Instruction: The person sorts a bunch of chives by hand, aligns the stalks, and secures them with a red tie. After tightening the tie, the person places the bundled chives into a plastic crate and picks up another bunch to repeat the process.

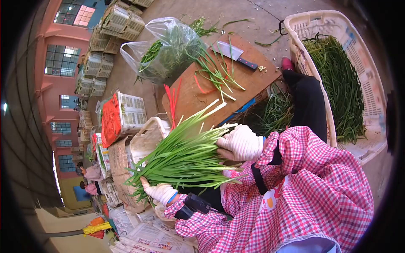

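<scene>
A large bunch of long green stalks with pale ends (181, 156) lies across my lap. My left hand (159, 190), wrapped in white cloth, holds the leafy end, with the thumb showing on top. At the pale cut ends my right hand (240, 143), also wrapped in white, has its fingers closed on the bunch. Beyond them is a brown wooden board (249, 86). On it rest a cleaver (234, 54) with a dark handle, some loose green stalks (211, 69) and red ties (172, 99).
A white crate full of greens (337, 84) stands at the right. A clear plastic bag of greens (168, 50) sits beyond the board. Loose greens (276, 109) lie under the board's edge. A crate with red ties (110, 120) is at the left, near stacked crates (122, 21).
</scene>
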Tool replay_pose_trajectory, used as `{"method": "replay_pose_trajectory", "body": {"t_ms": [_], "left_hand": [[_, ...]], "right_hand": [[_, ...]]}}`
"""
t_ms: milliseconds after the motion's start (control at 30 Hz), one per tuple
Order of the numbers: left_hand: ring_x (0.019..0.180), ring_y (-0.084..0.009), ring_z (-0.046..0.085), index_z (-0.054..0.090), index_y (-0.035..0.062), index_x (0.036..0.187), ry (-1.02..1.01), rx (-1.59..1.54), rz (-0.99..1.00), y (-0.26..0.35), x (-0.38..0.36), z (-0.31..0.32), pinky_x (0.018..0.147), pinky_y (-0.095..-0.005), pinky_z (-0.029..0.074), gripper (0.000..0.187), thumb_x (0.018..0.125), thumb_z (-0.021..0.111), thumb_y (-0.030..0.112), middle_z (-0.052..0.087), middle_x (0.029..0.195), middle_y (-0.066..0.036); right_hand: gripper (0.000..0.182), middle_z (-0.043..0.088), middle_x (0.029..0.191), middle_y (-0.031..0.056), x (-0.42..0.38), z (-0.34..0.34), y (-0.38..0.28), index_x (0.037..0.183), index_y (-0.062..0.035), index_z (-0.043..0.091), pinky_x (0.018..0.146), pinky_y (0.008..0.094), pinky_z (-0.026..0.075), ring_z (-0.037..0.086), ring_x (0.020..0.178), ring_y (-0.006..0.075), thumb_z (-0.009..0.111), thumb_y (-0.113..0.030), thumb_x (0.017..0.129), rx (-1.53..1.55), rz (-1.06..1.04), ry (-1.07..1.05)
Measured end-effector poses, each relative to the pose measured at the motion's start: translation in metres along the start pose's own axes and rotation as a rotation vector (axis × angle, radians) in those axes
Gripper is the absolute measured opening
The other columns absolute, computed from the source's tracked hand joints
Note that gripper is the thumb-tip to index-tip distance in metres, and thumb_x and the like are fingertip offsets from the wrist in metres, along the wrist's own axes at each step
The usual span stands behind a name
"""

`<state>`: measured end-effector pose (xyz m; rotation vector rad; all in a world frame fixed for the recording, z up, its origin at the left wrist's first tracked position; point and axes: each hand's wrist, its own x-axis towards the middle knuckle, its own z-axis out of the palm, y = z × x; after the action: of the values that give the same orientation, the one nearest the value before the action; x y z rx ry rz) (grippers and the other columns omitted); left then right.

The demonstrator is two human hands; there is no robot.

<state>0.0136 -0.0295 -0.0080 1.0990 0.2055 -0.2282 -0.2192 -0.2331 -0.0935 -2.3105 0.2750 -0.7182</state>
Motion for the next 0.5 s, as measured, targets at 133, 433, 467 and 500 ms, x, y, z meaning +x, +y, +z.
{"method": "replay_pose_trajectory", "body": {"t_ms": [133,433,467,500], "left_hand": [[0.115,-0.0294,0.047,0.053,0.0023,0.12,-0.022,0.027,0.028,-0.002,0.002,-0.003,0.1,-0.0441,0.036,0.056,0.079,0.066,0.038,0.052,0.126,-0.014],[0.109,-0.0287,0.051,0.056,0.0017,0.114,0.006,0.024,0.064,-0.002,-0.004,0.011,0.098,-0.0423,0.037,0.055,0.074,0.071,0.036,0.056,0.121,-0.013],[0.108,-0.0284,0.051,0.057,0.0016,0.112,0.021,0.037,0.074,-0.001,-0.011,0.017,0.097,-0.042,0.038,0.054,0.073,0.072,0.035,0.057,0.119,-0.013],[0.106,-0.0282,0.052,0.058,0.0015,0.111,0.037,0.05,0.085,0.0,-0.014,0.02,0.096,-0.0417,0.038,0.054,0.071,0.073,0.035,0.058,0.118,-0.013]], "right_hand": [[0.023,0.062,0.084,0.0145,0.0,0.002,0.008,0.09,-0.0065,0.063,0.074,0.0407,0.05,0.061,0.081,0.0337,0.054,-0.026,0.083,0.23,0.019,0.009],[0.028,0.065,0.088,0.017,-0.008,0.006,0.013,0.099,-0.0056,0.064,0.07,0.038,0.051,0.065,0.074,0.0311,0.049,-0.025,0.085,0.544,0.295,-0.08],[0.028,0.064,0.082,0.0167,-0.007,0.004,0.013,0.102,-0.0063,0.064,0.068,0.0382,0.051,0.064,0.071,0.0319,0.051,-0.024,0.085,0.507,0.336,-0.149],[0.028,0.064,0.076,0.0164,-0.007,0.002,0.012,0.104,-0.0071,0.064,0.065,0.0385,0.051,0.063,0.067,0.0327,0.052,-0.023,0.084,0.469,0.375,-0.219]]}}
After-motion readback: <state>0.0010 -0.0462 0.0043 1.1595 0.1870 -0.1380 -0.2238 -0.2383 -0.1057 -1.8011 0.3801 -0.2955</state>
